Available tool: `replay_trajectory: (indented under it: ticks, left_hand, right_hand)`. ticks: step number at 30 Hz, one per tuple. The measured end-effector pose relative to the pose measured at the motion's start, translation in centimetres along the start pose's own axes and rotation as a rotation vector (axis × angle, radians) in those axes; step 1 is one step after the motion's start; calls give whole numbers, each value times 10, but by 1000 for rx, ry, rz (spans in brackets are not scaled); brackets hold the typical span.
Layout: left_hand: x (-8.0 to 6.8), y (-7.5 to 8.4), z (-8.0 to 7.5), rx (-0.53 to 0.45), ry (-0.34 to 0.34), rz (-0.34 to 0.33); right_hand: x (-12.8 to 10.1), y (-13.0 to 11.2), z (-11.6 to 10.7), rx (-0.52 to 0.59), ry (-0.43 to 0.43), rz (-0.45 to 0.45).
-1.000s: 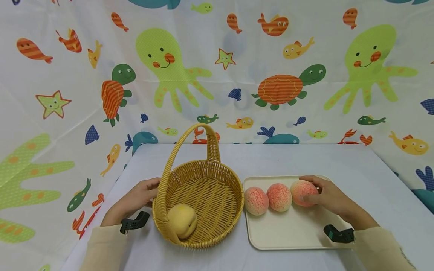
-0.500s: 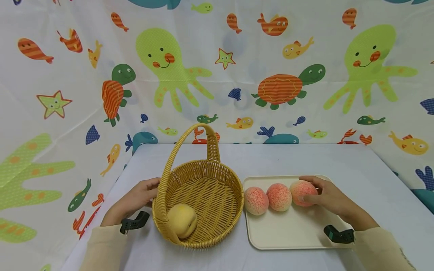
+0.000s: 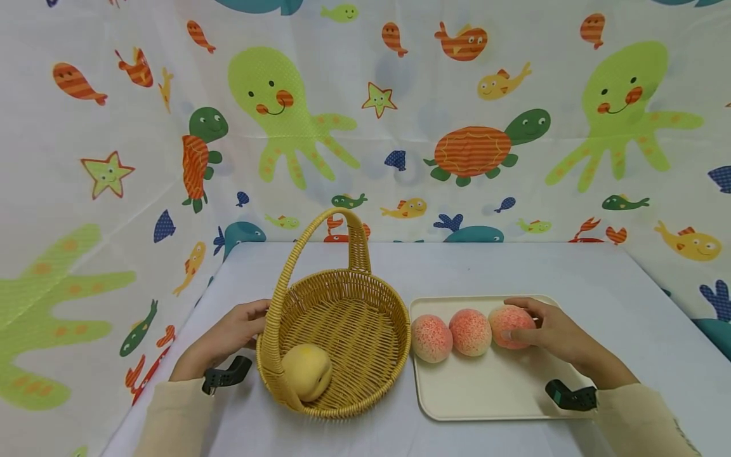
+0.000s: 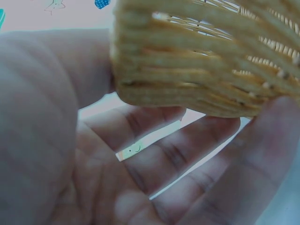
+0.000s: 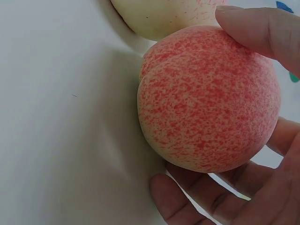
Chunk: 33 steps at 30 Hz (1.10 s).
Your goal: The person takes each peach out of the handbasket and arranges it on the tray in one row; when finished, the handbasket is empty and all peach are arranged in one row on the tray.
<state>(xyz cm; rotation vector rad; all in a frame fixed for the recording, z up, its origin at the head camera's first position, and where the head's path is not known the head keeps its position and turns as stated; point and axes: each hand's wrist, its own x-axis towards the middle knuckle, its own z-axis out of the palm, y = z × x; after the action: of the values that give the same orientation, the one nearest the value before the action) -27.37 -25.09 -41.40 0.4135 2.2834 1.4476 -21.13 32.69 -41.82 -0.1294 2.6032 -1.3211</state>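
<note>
From where I sit, my right hand (image 3: 562,339) is curled around the speckled pink-and-cream peach at the right end of the row (image 3: 511,325), thumb on its near side and fingers wrapped over the far side; the right wrist view shows that same peach (image 5: 208,98) filling the frame, with a fingertip (image 5: 262,30) pressed on top and other fingers cupped beneath it. The fruit sits on the cream rectangular plastic tray (image 3: 485,393), toward the tray's far edge, and it touches the next speckled peach in the middle of the row (image 3: 470,332), which lies just beside the grip on its left. Further left from the grip is a third speckled peach at the tray's left edge (image 3: 431,338), touching the middle one. My left hand (image 3: 228,336) rests against the outer wall of the round woven yellow wicker basket with an arched handle (image 3: 342,406); in the left wrist view the fingers (image 4: 187,154) are spread and relaxed under the wicker rim (image 4: 197,61), the palm open rather than clenched. Inside the basket, just to the right of that hand past the wall, lies a pale yellow peach (image 3: 306,371) against the near side. Everything stands on a white-covered table (image 3: 514,266) before a sea-creature patterned curtain (image 3: 365,114).
</note>
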Motion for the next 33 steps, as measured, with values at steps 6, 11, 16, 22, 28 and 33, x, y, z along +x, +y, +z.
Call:
replay_trajectory:
  ticks: [6,11,16,22,28,33]
  left_hand:
    - [1,2,-1,-4,7,-15]
    - [3,3,-3,-6,6,-17]
    - [5,5,-6,-5,-7,-15]
    - [6,6,-7,-9,-10,-15]
    - [6,5,-6,-6,1,-29]
    - [6,5,-6,-12,-11,-21]
  right_hand:
    - [0,-2,-1,3,-5,3]
    - [2,-4,-3,-7,-6,10]
    - [4,-6,-5,-6,-12,18]
    - [5,-8,-4,17,-29,25]
    - [4,-10,-4,49,-47,17]
    - [4,-10,-3,65,-47,22]
